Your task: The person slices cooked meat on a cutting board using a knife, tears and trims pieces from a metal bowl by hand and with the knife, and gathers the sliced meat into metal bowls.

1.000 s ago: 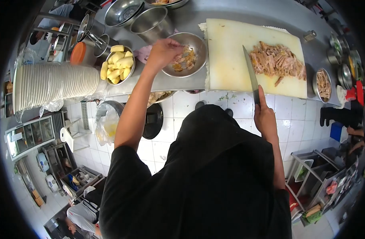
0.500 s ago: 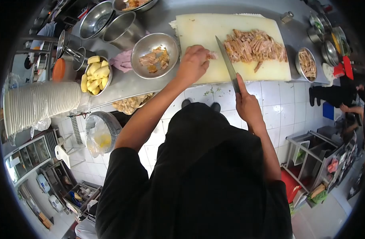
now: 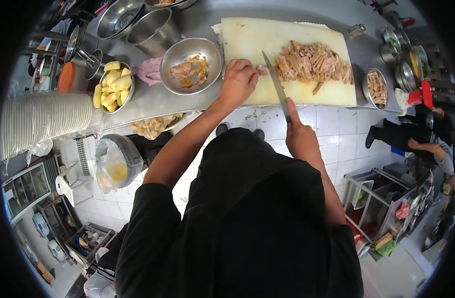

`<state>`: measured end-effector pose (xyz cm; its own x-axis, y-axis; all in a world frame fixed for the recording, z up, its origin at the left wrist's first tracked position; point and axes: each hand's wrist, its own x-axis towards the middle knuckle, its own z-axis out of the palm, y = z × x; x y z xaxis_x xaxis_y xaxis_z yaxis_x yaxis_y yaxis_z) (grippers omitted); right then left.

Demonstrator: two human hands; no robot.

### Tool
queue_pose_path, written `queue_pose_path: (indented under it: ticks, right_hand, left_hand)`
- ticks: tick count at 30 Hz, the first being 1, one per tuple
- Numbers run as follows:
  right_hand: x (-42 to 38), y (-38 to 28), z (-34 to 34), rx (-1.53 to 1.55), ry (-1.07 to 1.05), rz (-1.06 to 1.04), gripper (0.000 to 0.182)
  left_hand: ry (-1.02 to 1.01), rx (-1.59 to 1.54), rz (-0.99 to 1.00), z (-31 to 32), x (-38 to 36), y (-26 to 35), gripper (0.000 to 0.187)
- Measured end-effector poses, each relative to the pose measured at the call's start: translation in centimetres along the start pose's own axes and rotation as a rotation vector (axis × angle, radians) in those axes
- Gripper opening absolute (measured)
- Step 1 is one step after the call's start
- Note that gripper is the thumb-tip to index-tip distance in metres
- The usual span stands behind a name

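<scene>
My left hand (image 3: 239, 81) is closed, its fingertips pinching a small piece of meat (image 3: 262, 70) on the white cutting board (image 3: 242, 37). In my right hand (image 3: 303, 139) is the handle of a long knife (image 3: 277, 85). Its blade lies slantwise over the board, its tip pointing away from me, just right of the small piece. Right of the blade spreads a heap of sliced meat (image 3: 314, 62). Close to the left of my left hand, a steel bowl (image 3: 170, 54) holds more meat pieces.
A bowl of peeled yellow pieces (image 3: 114, 89) and stacked plastic-wrapped lids or plates (image 3: 43, 119) stand at the left. A small bowl of cut meat (image 3: 376, 88) sits right of the board. Below the counter is a lined bin (image 3: 118, 161). Another person (image 3: 411, 136) stands at the far right.
The view has shifted slightly. The knife blade is a little closer to the small meat piece under my left fingertips. At the right, the other person has moved further into view.
</scene>
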<state>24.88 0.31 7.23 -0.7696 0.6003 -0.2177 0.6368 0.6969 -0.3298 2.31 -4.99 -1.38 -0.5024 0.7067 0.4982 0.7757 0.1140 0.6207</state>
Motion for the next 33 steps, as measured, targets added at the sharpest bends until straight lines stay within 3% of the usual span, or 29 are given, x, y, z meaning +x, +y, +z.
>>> queue_pose_path:
  ticks: [3, 6, 12, 13, 17, 20, 25, 28, 33]
  right_hand:
    - [-0.1, -1.0, -1.1, 0.071, 0.117, -0.019, 0.069]
    - [-0.1, -0.3, 0.2, 0.048, -0.046, 0.014, 0.067]
    - [-0.7, -0.8, -0.1, 0.111, 0.072, 0.028, 0.065]
    - [-0.6, -0.6, 0.3, 0.034, -0.069, 0.073, 0.064]
    - [-0.8, -0.8, -0.2, 0.080, 0.069, -0.014, 0.065]
    - [-0.7, -1.0, 0.2, 0.067, -0.069, 0.037, 0.064]
    - [-0.8, -0.8, -0.1, 0.046, 0.042, -0.001, 0.066]
    - [-0.6, -0.5, 0.7, 0.009, -0.076, 0.050, 0.067]
    - [-0.7, -1.1, -0.5, 0.060, 0.014, -0.001, 0.072]
  left_hand:
    - [0.010, 0.012, 0.007, 0.0, 0.0, 0.2, 0.007]
    - [0.030, 0.004, 0.024, 0.1, -0.2, 0.2, 0.005]
    - [0.016, -0.012, 0.020, -0.3, -0.1, 0.4, 0.008]
    - [0.015, -0.013, 0.020, -0.2, -0.2, 0.3, 0.008]
    - [0.014, -0.022, 0.009, 0.0, -0.2, 0.2, 0.009]
    - [0.006, -0.014, 0.001, -0.2, -0.1, 0.5, 0.008]
    - [-0.002, -0.037, -0.001, -0.3, -0.4, 0.4, 0.007]
    - [-0.006, -0.044, -0.002, -0.3, -0.4, 0.5, 0.007]
    - [0.031, -0.055, -0.030, -0.6, -0.3, 0.2, 0.006]
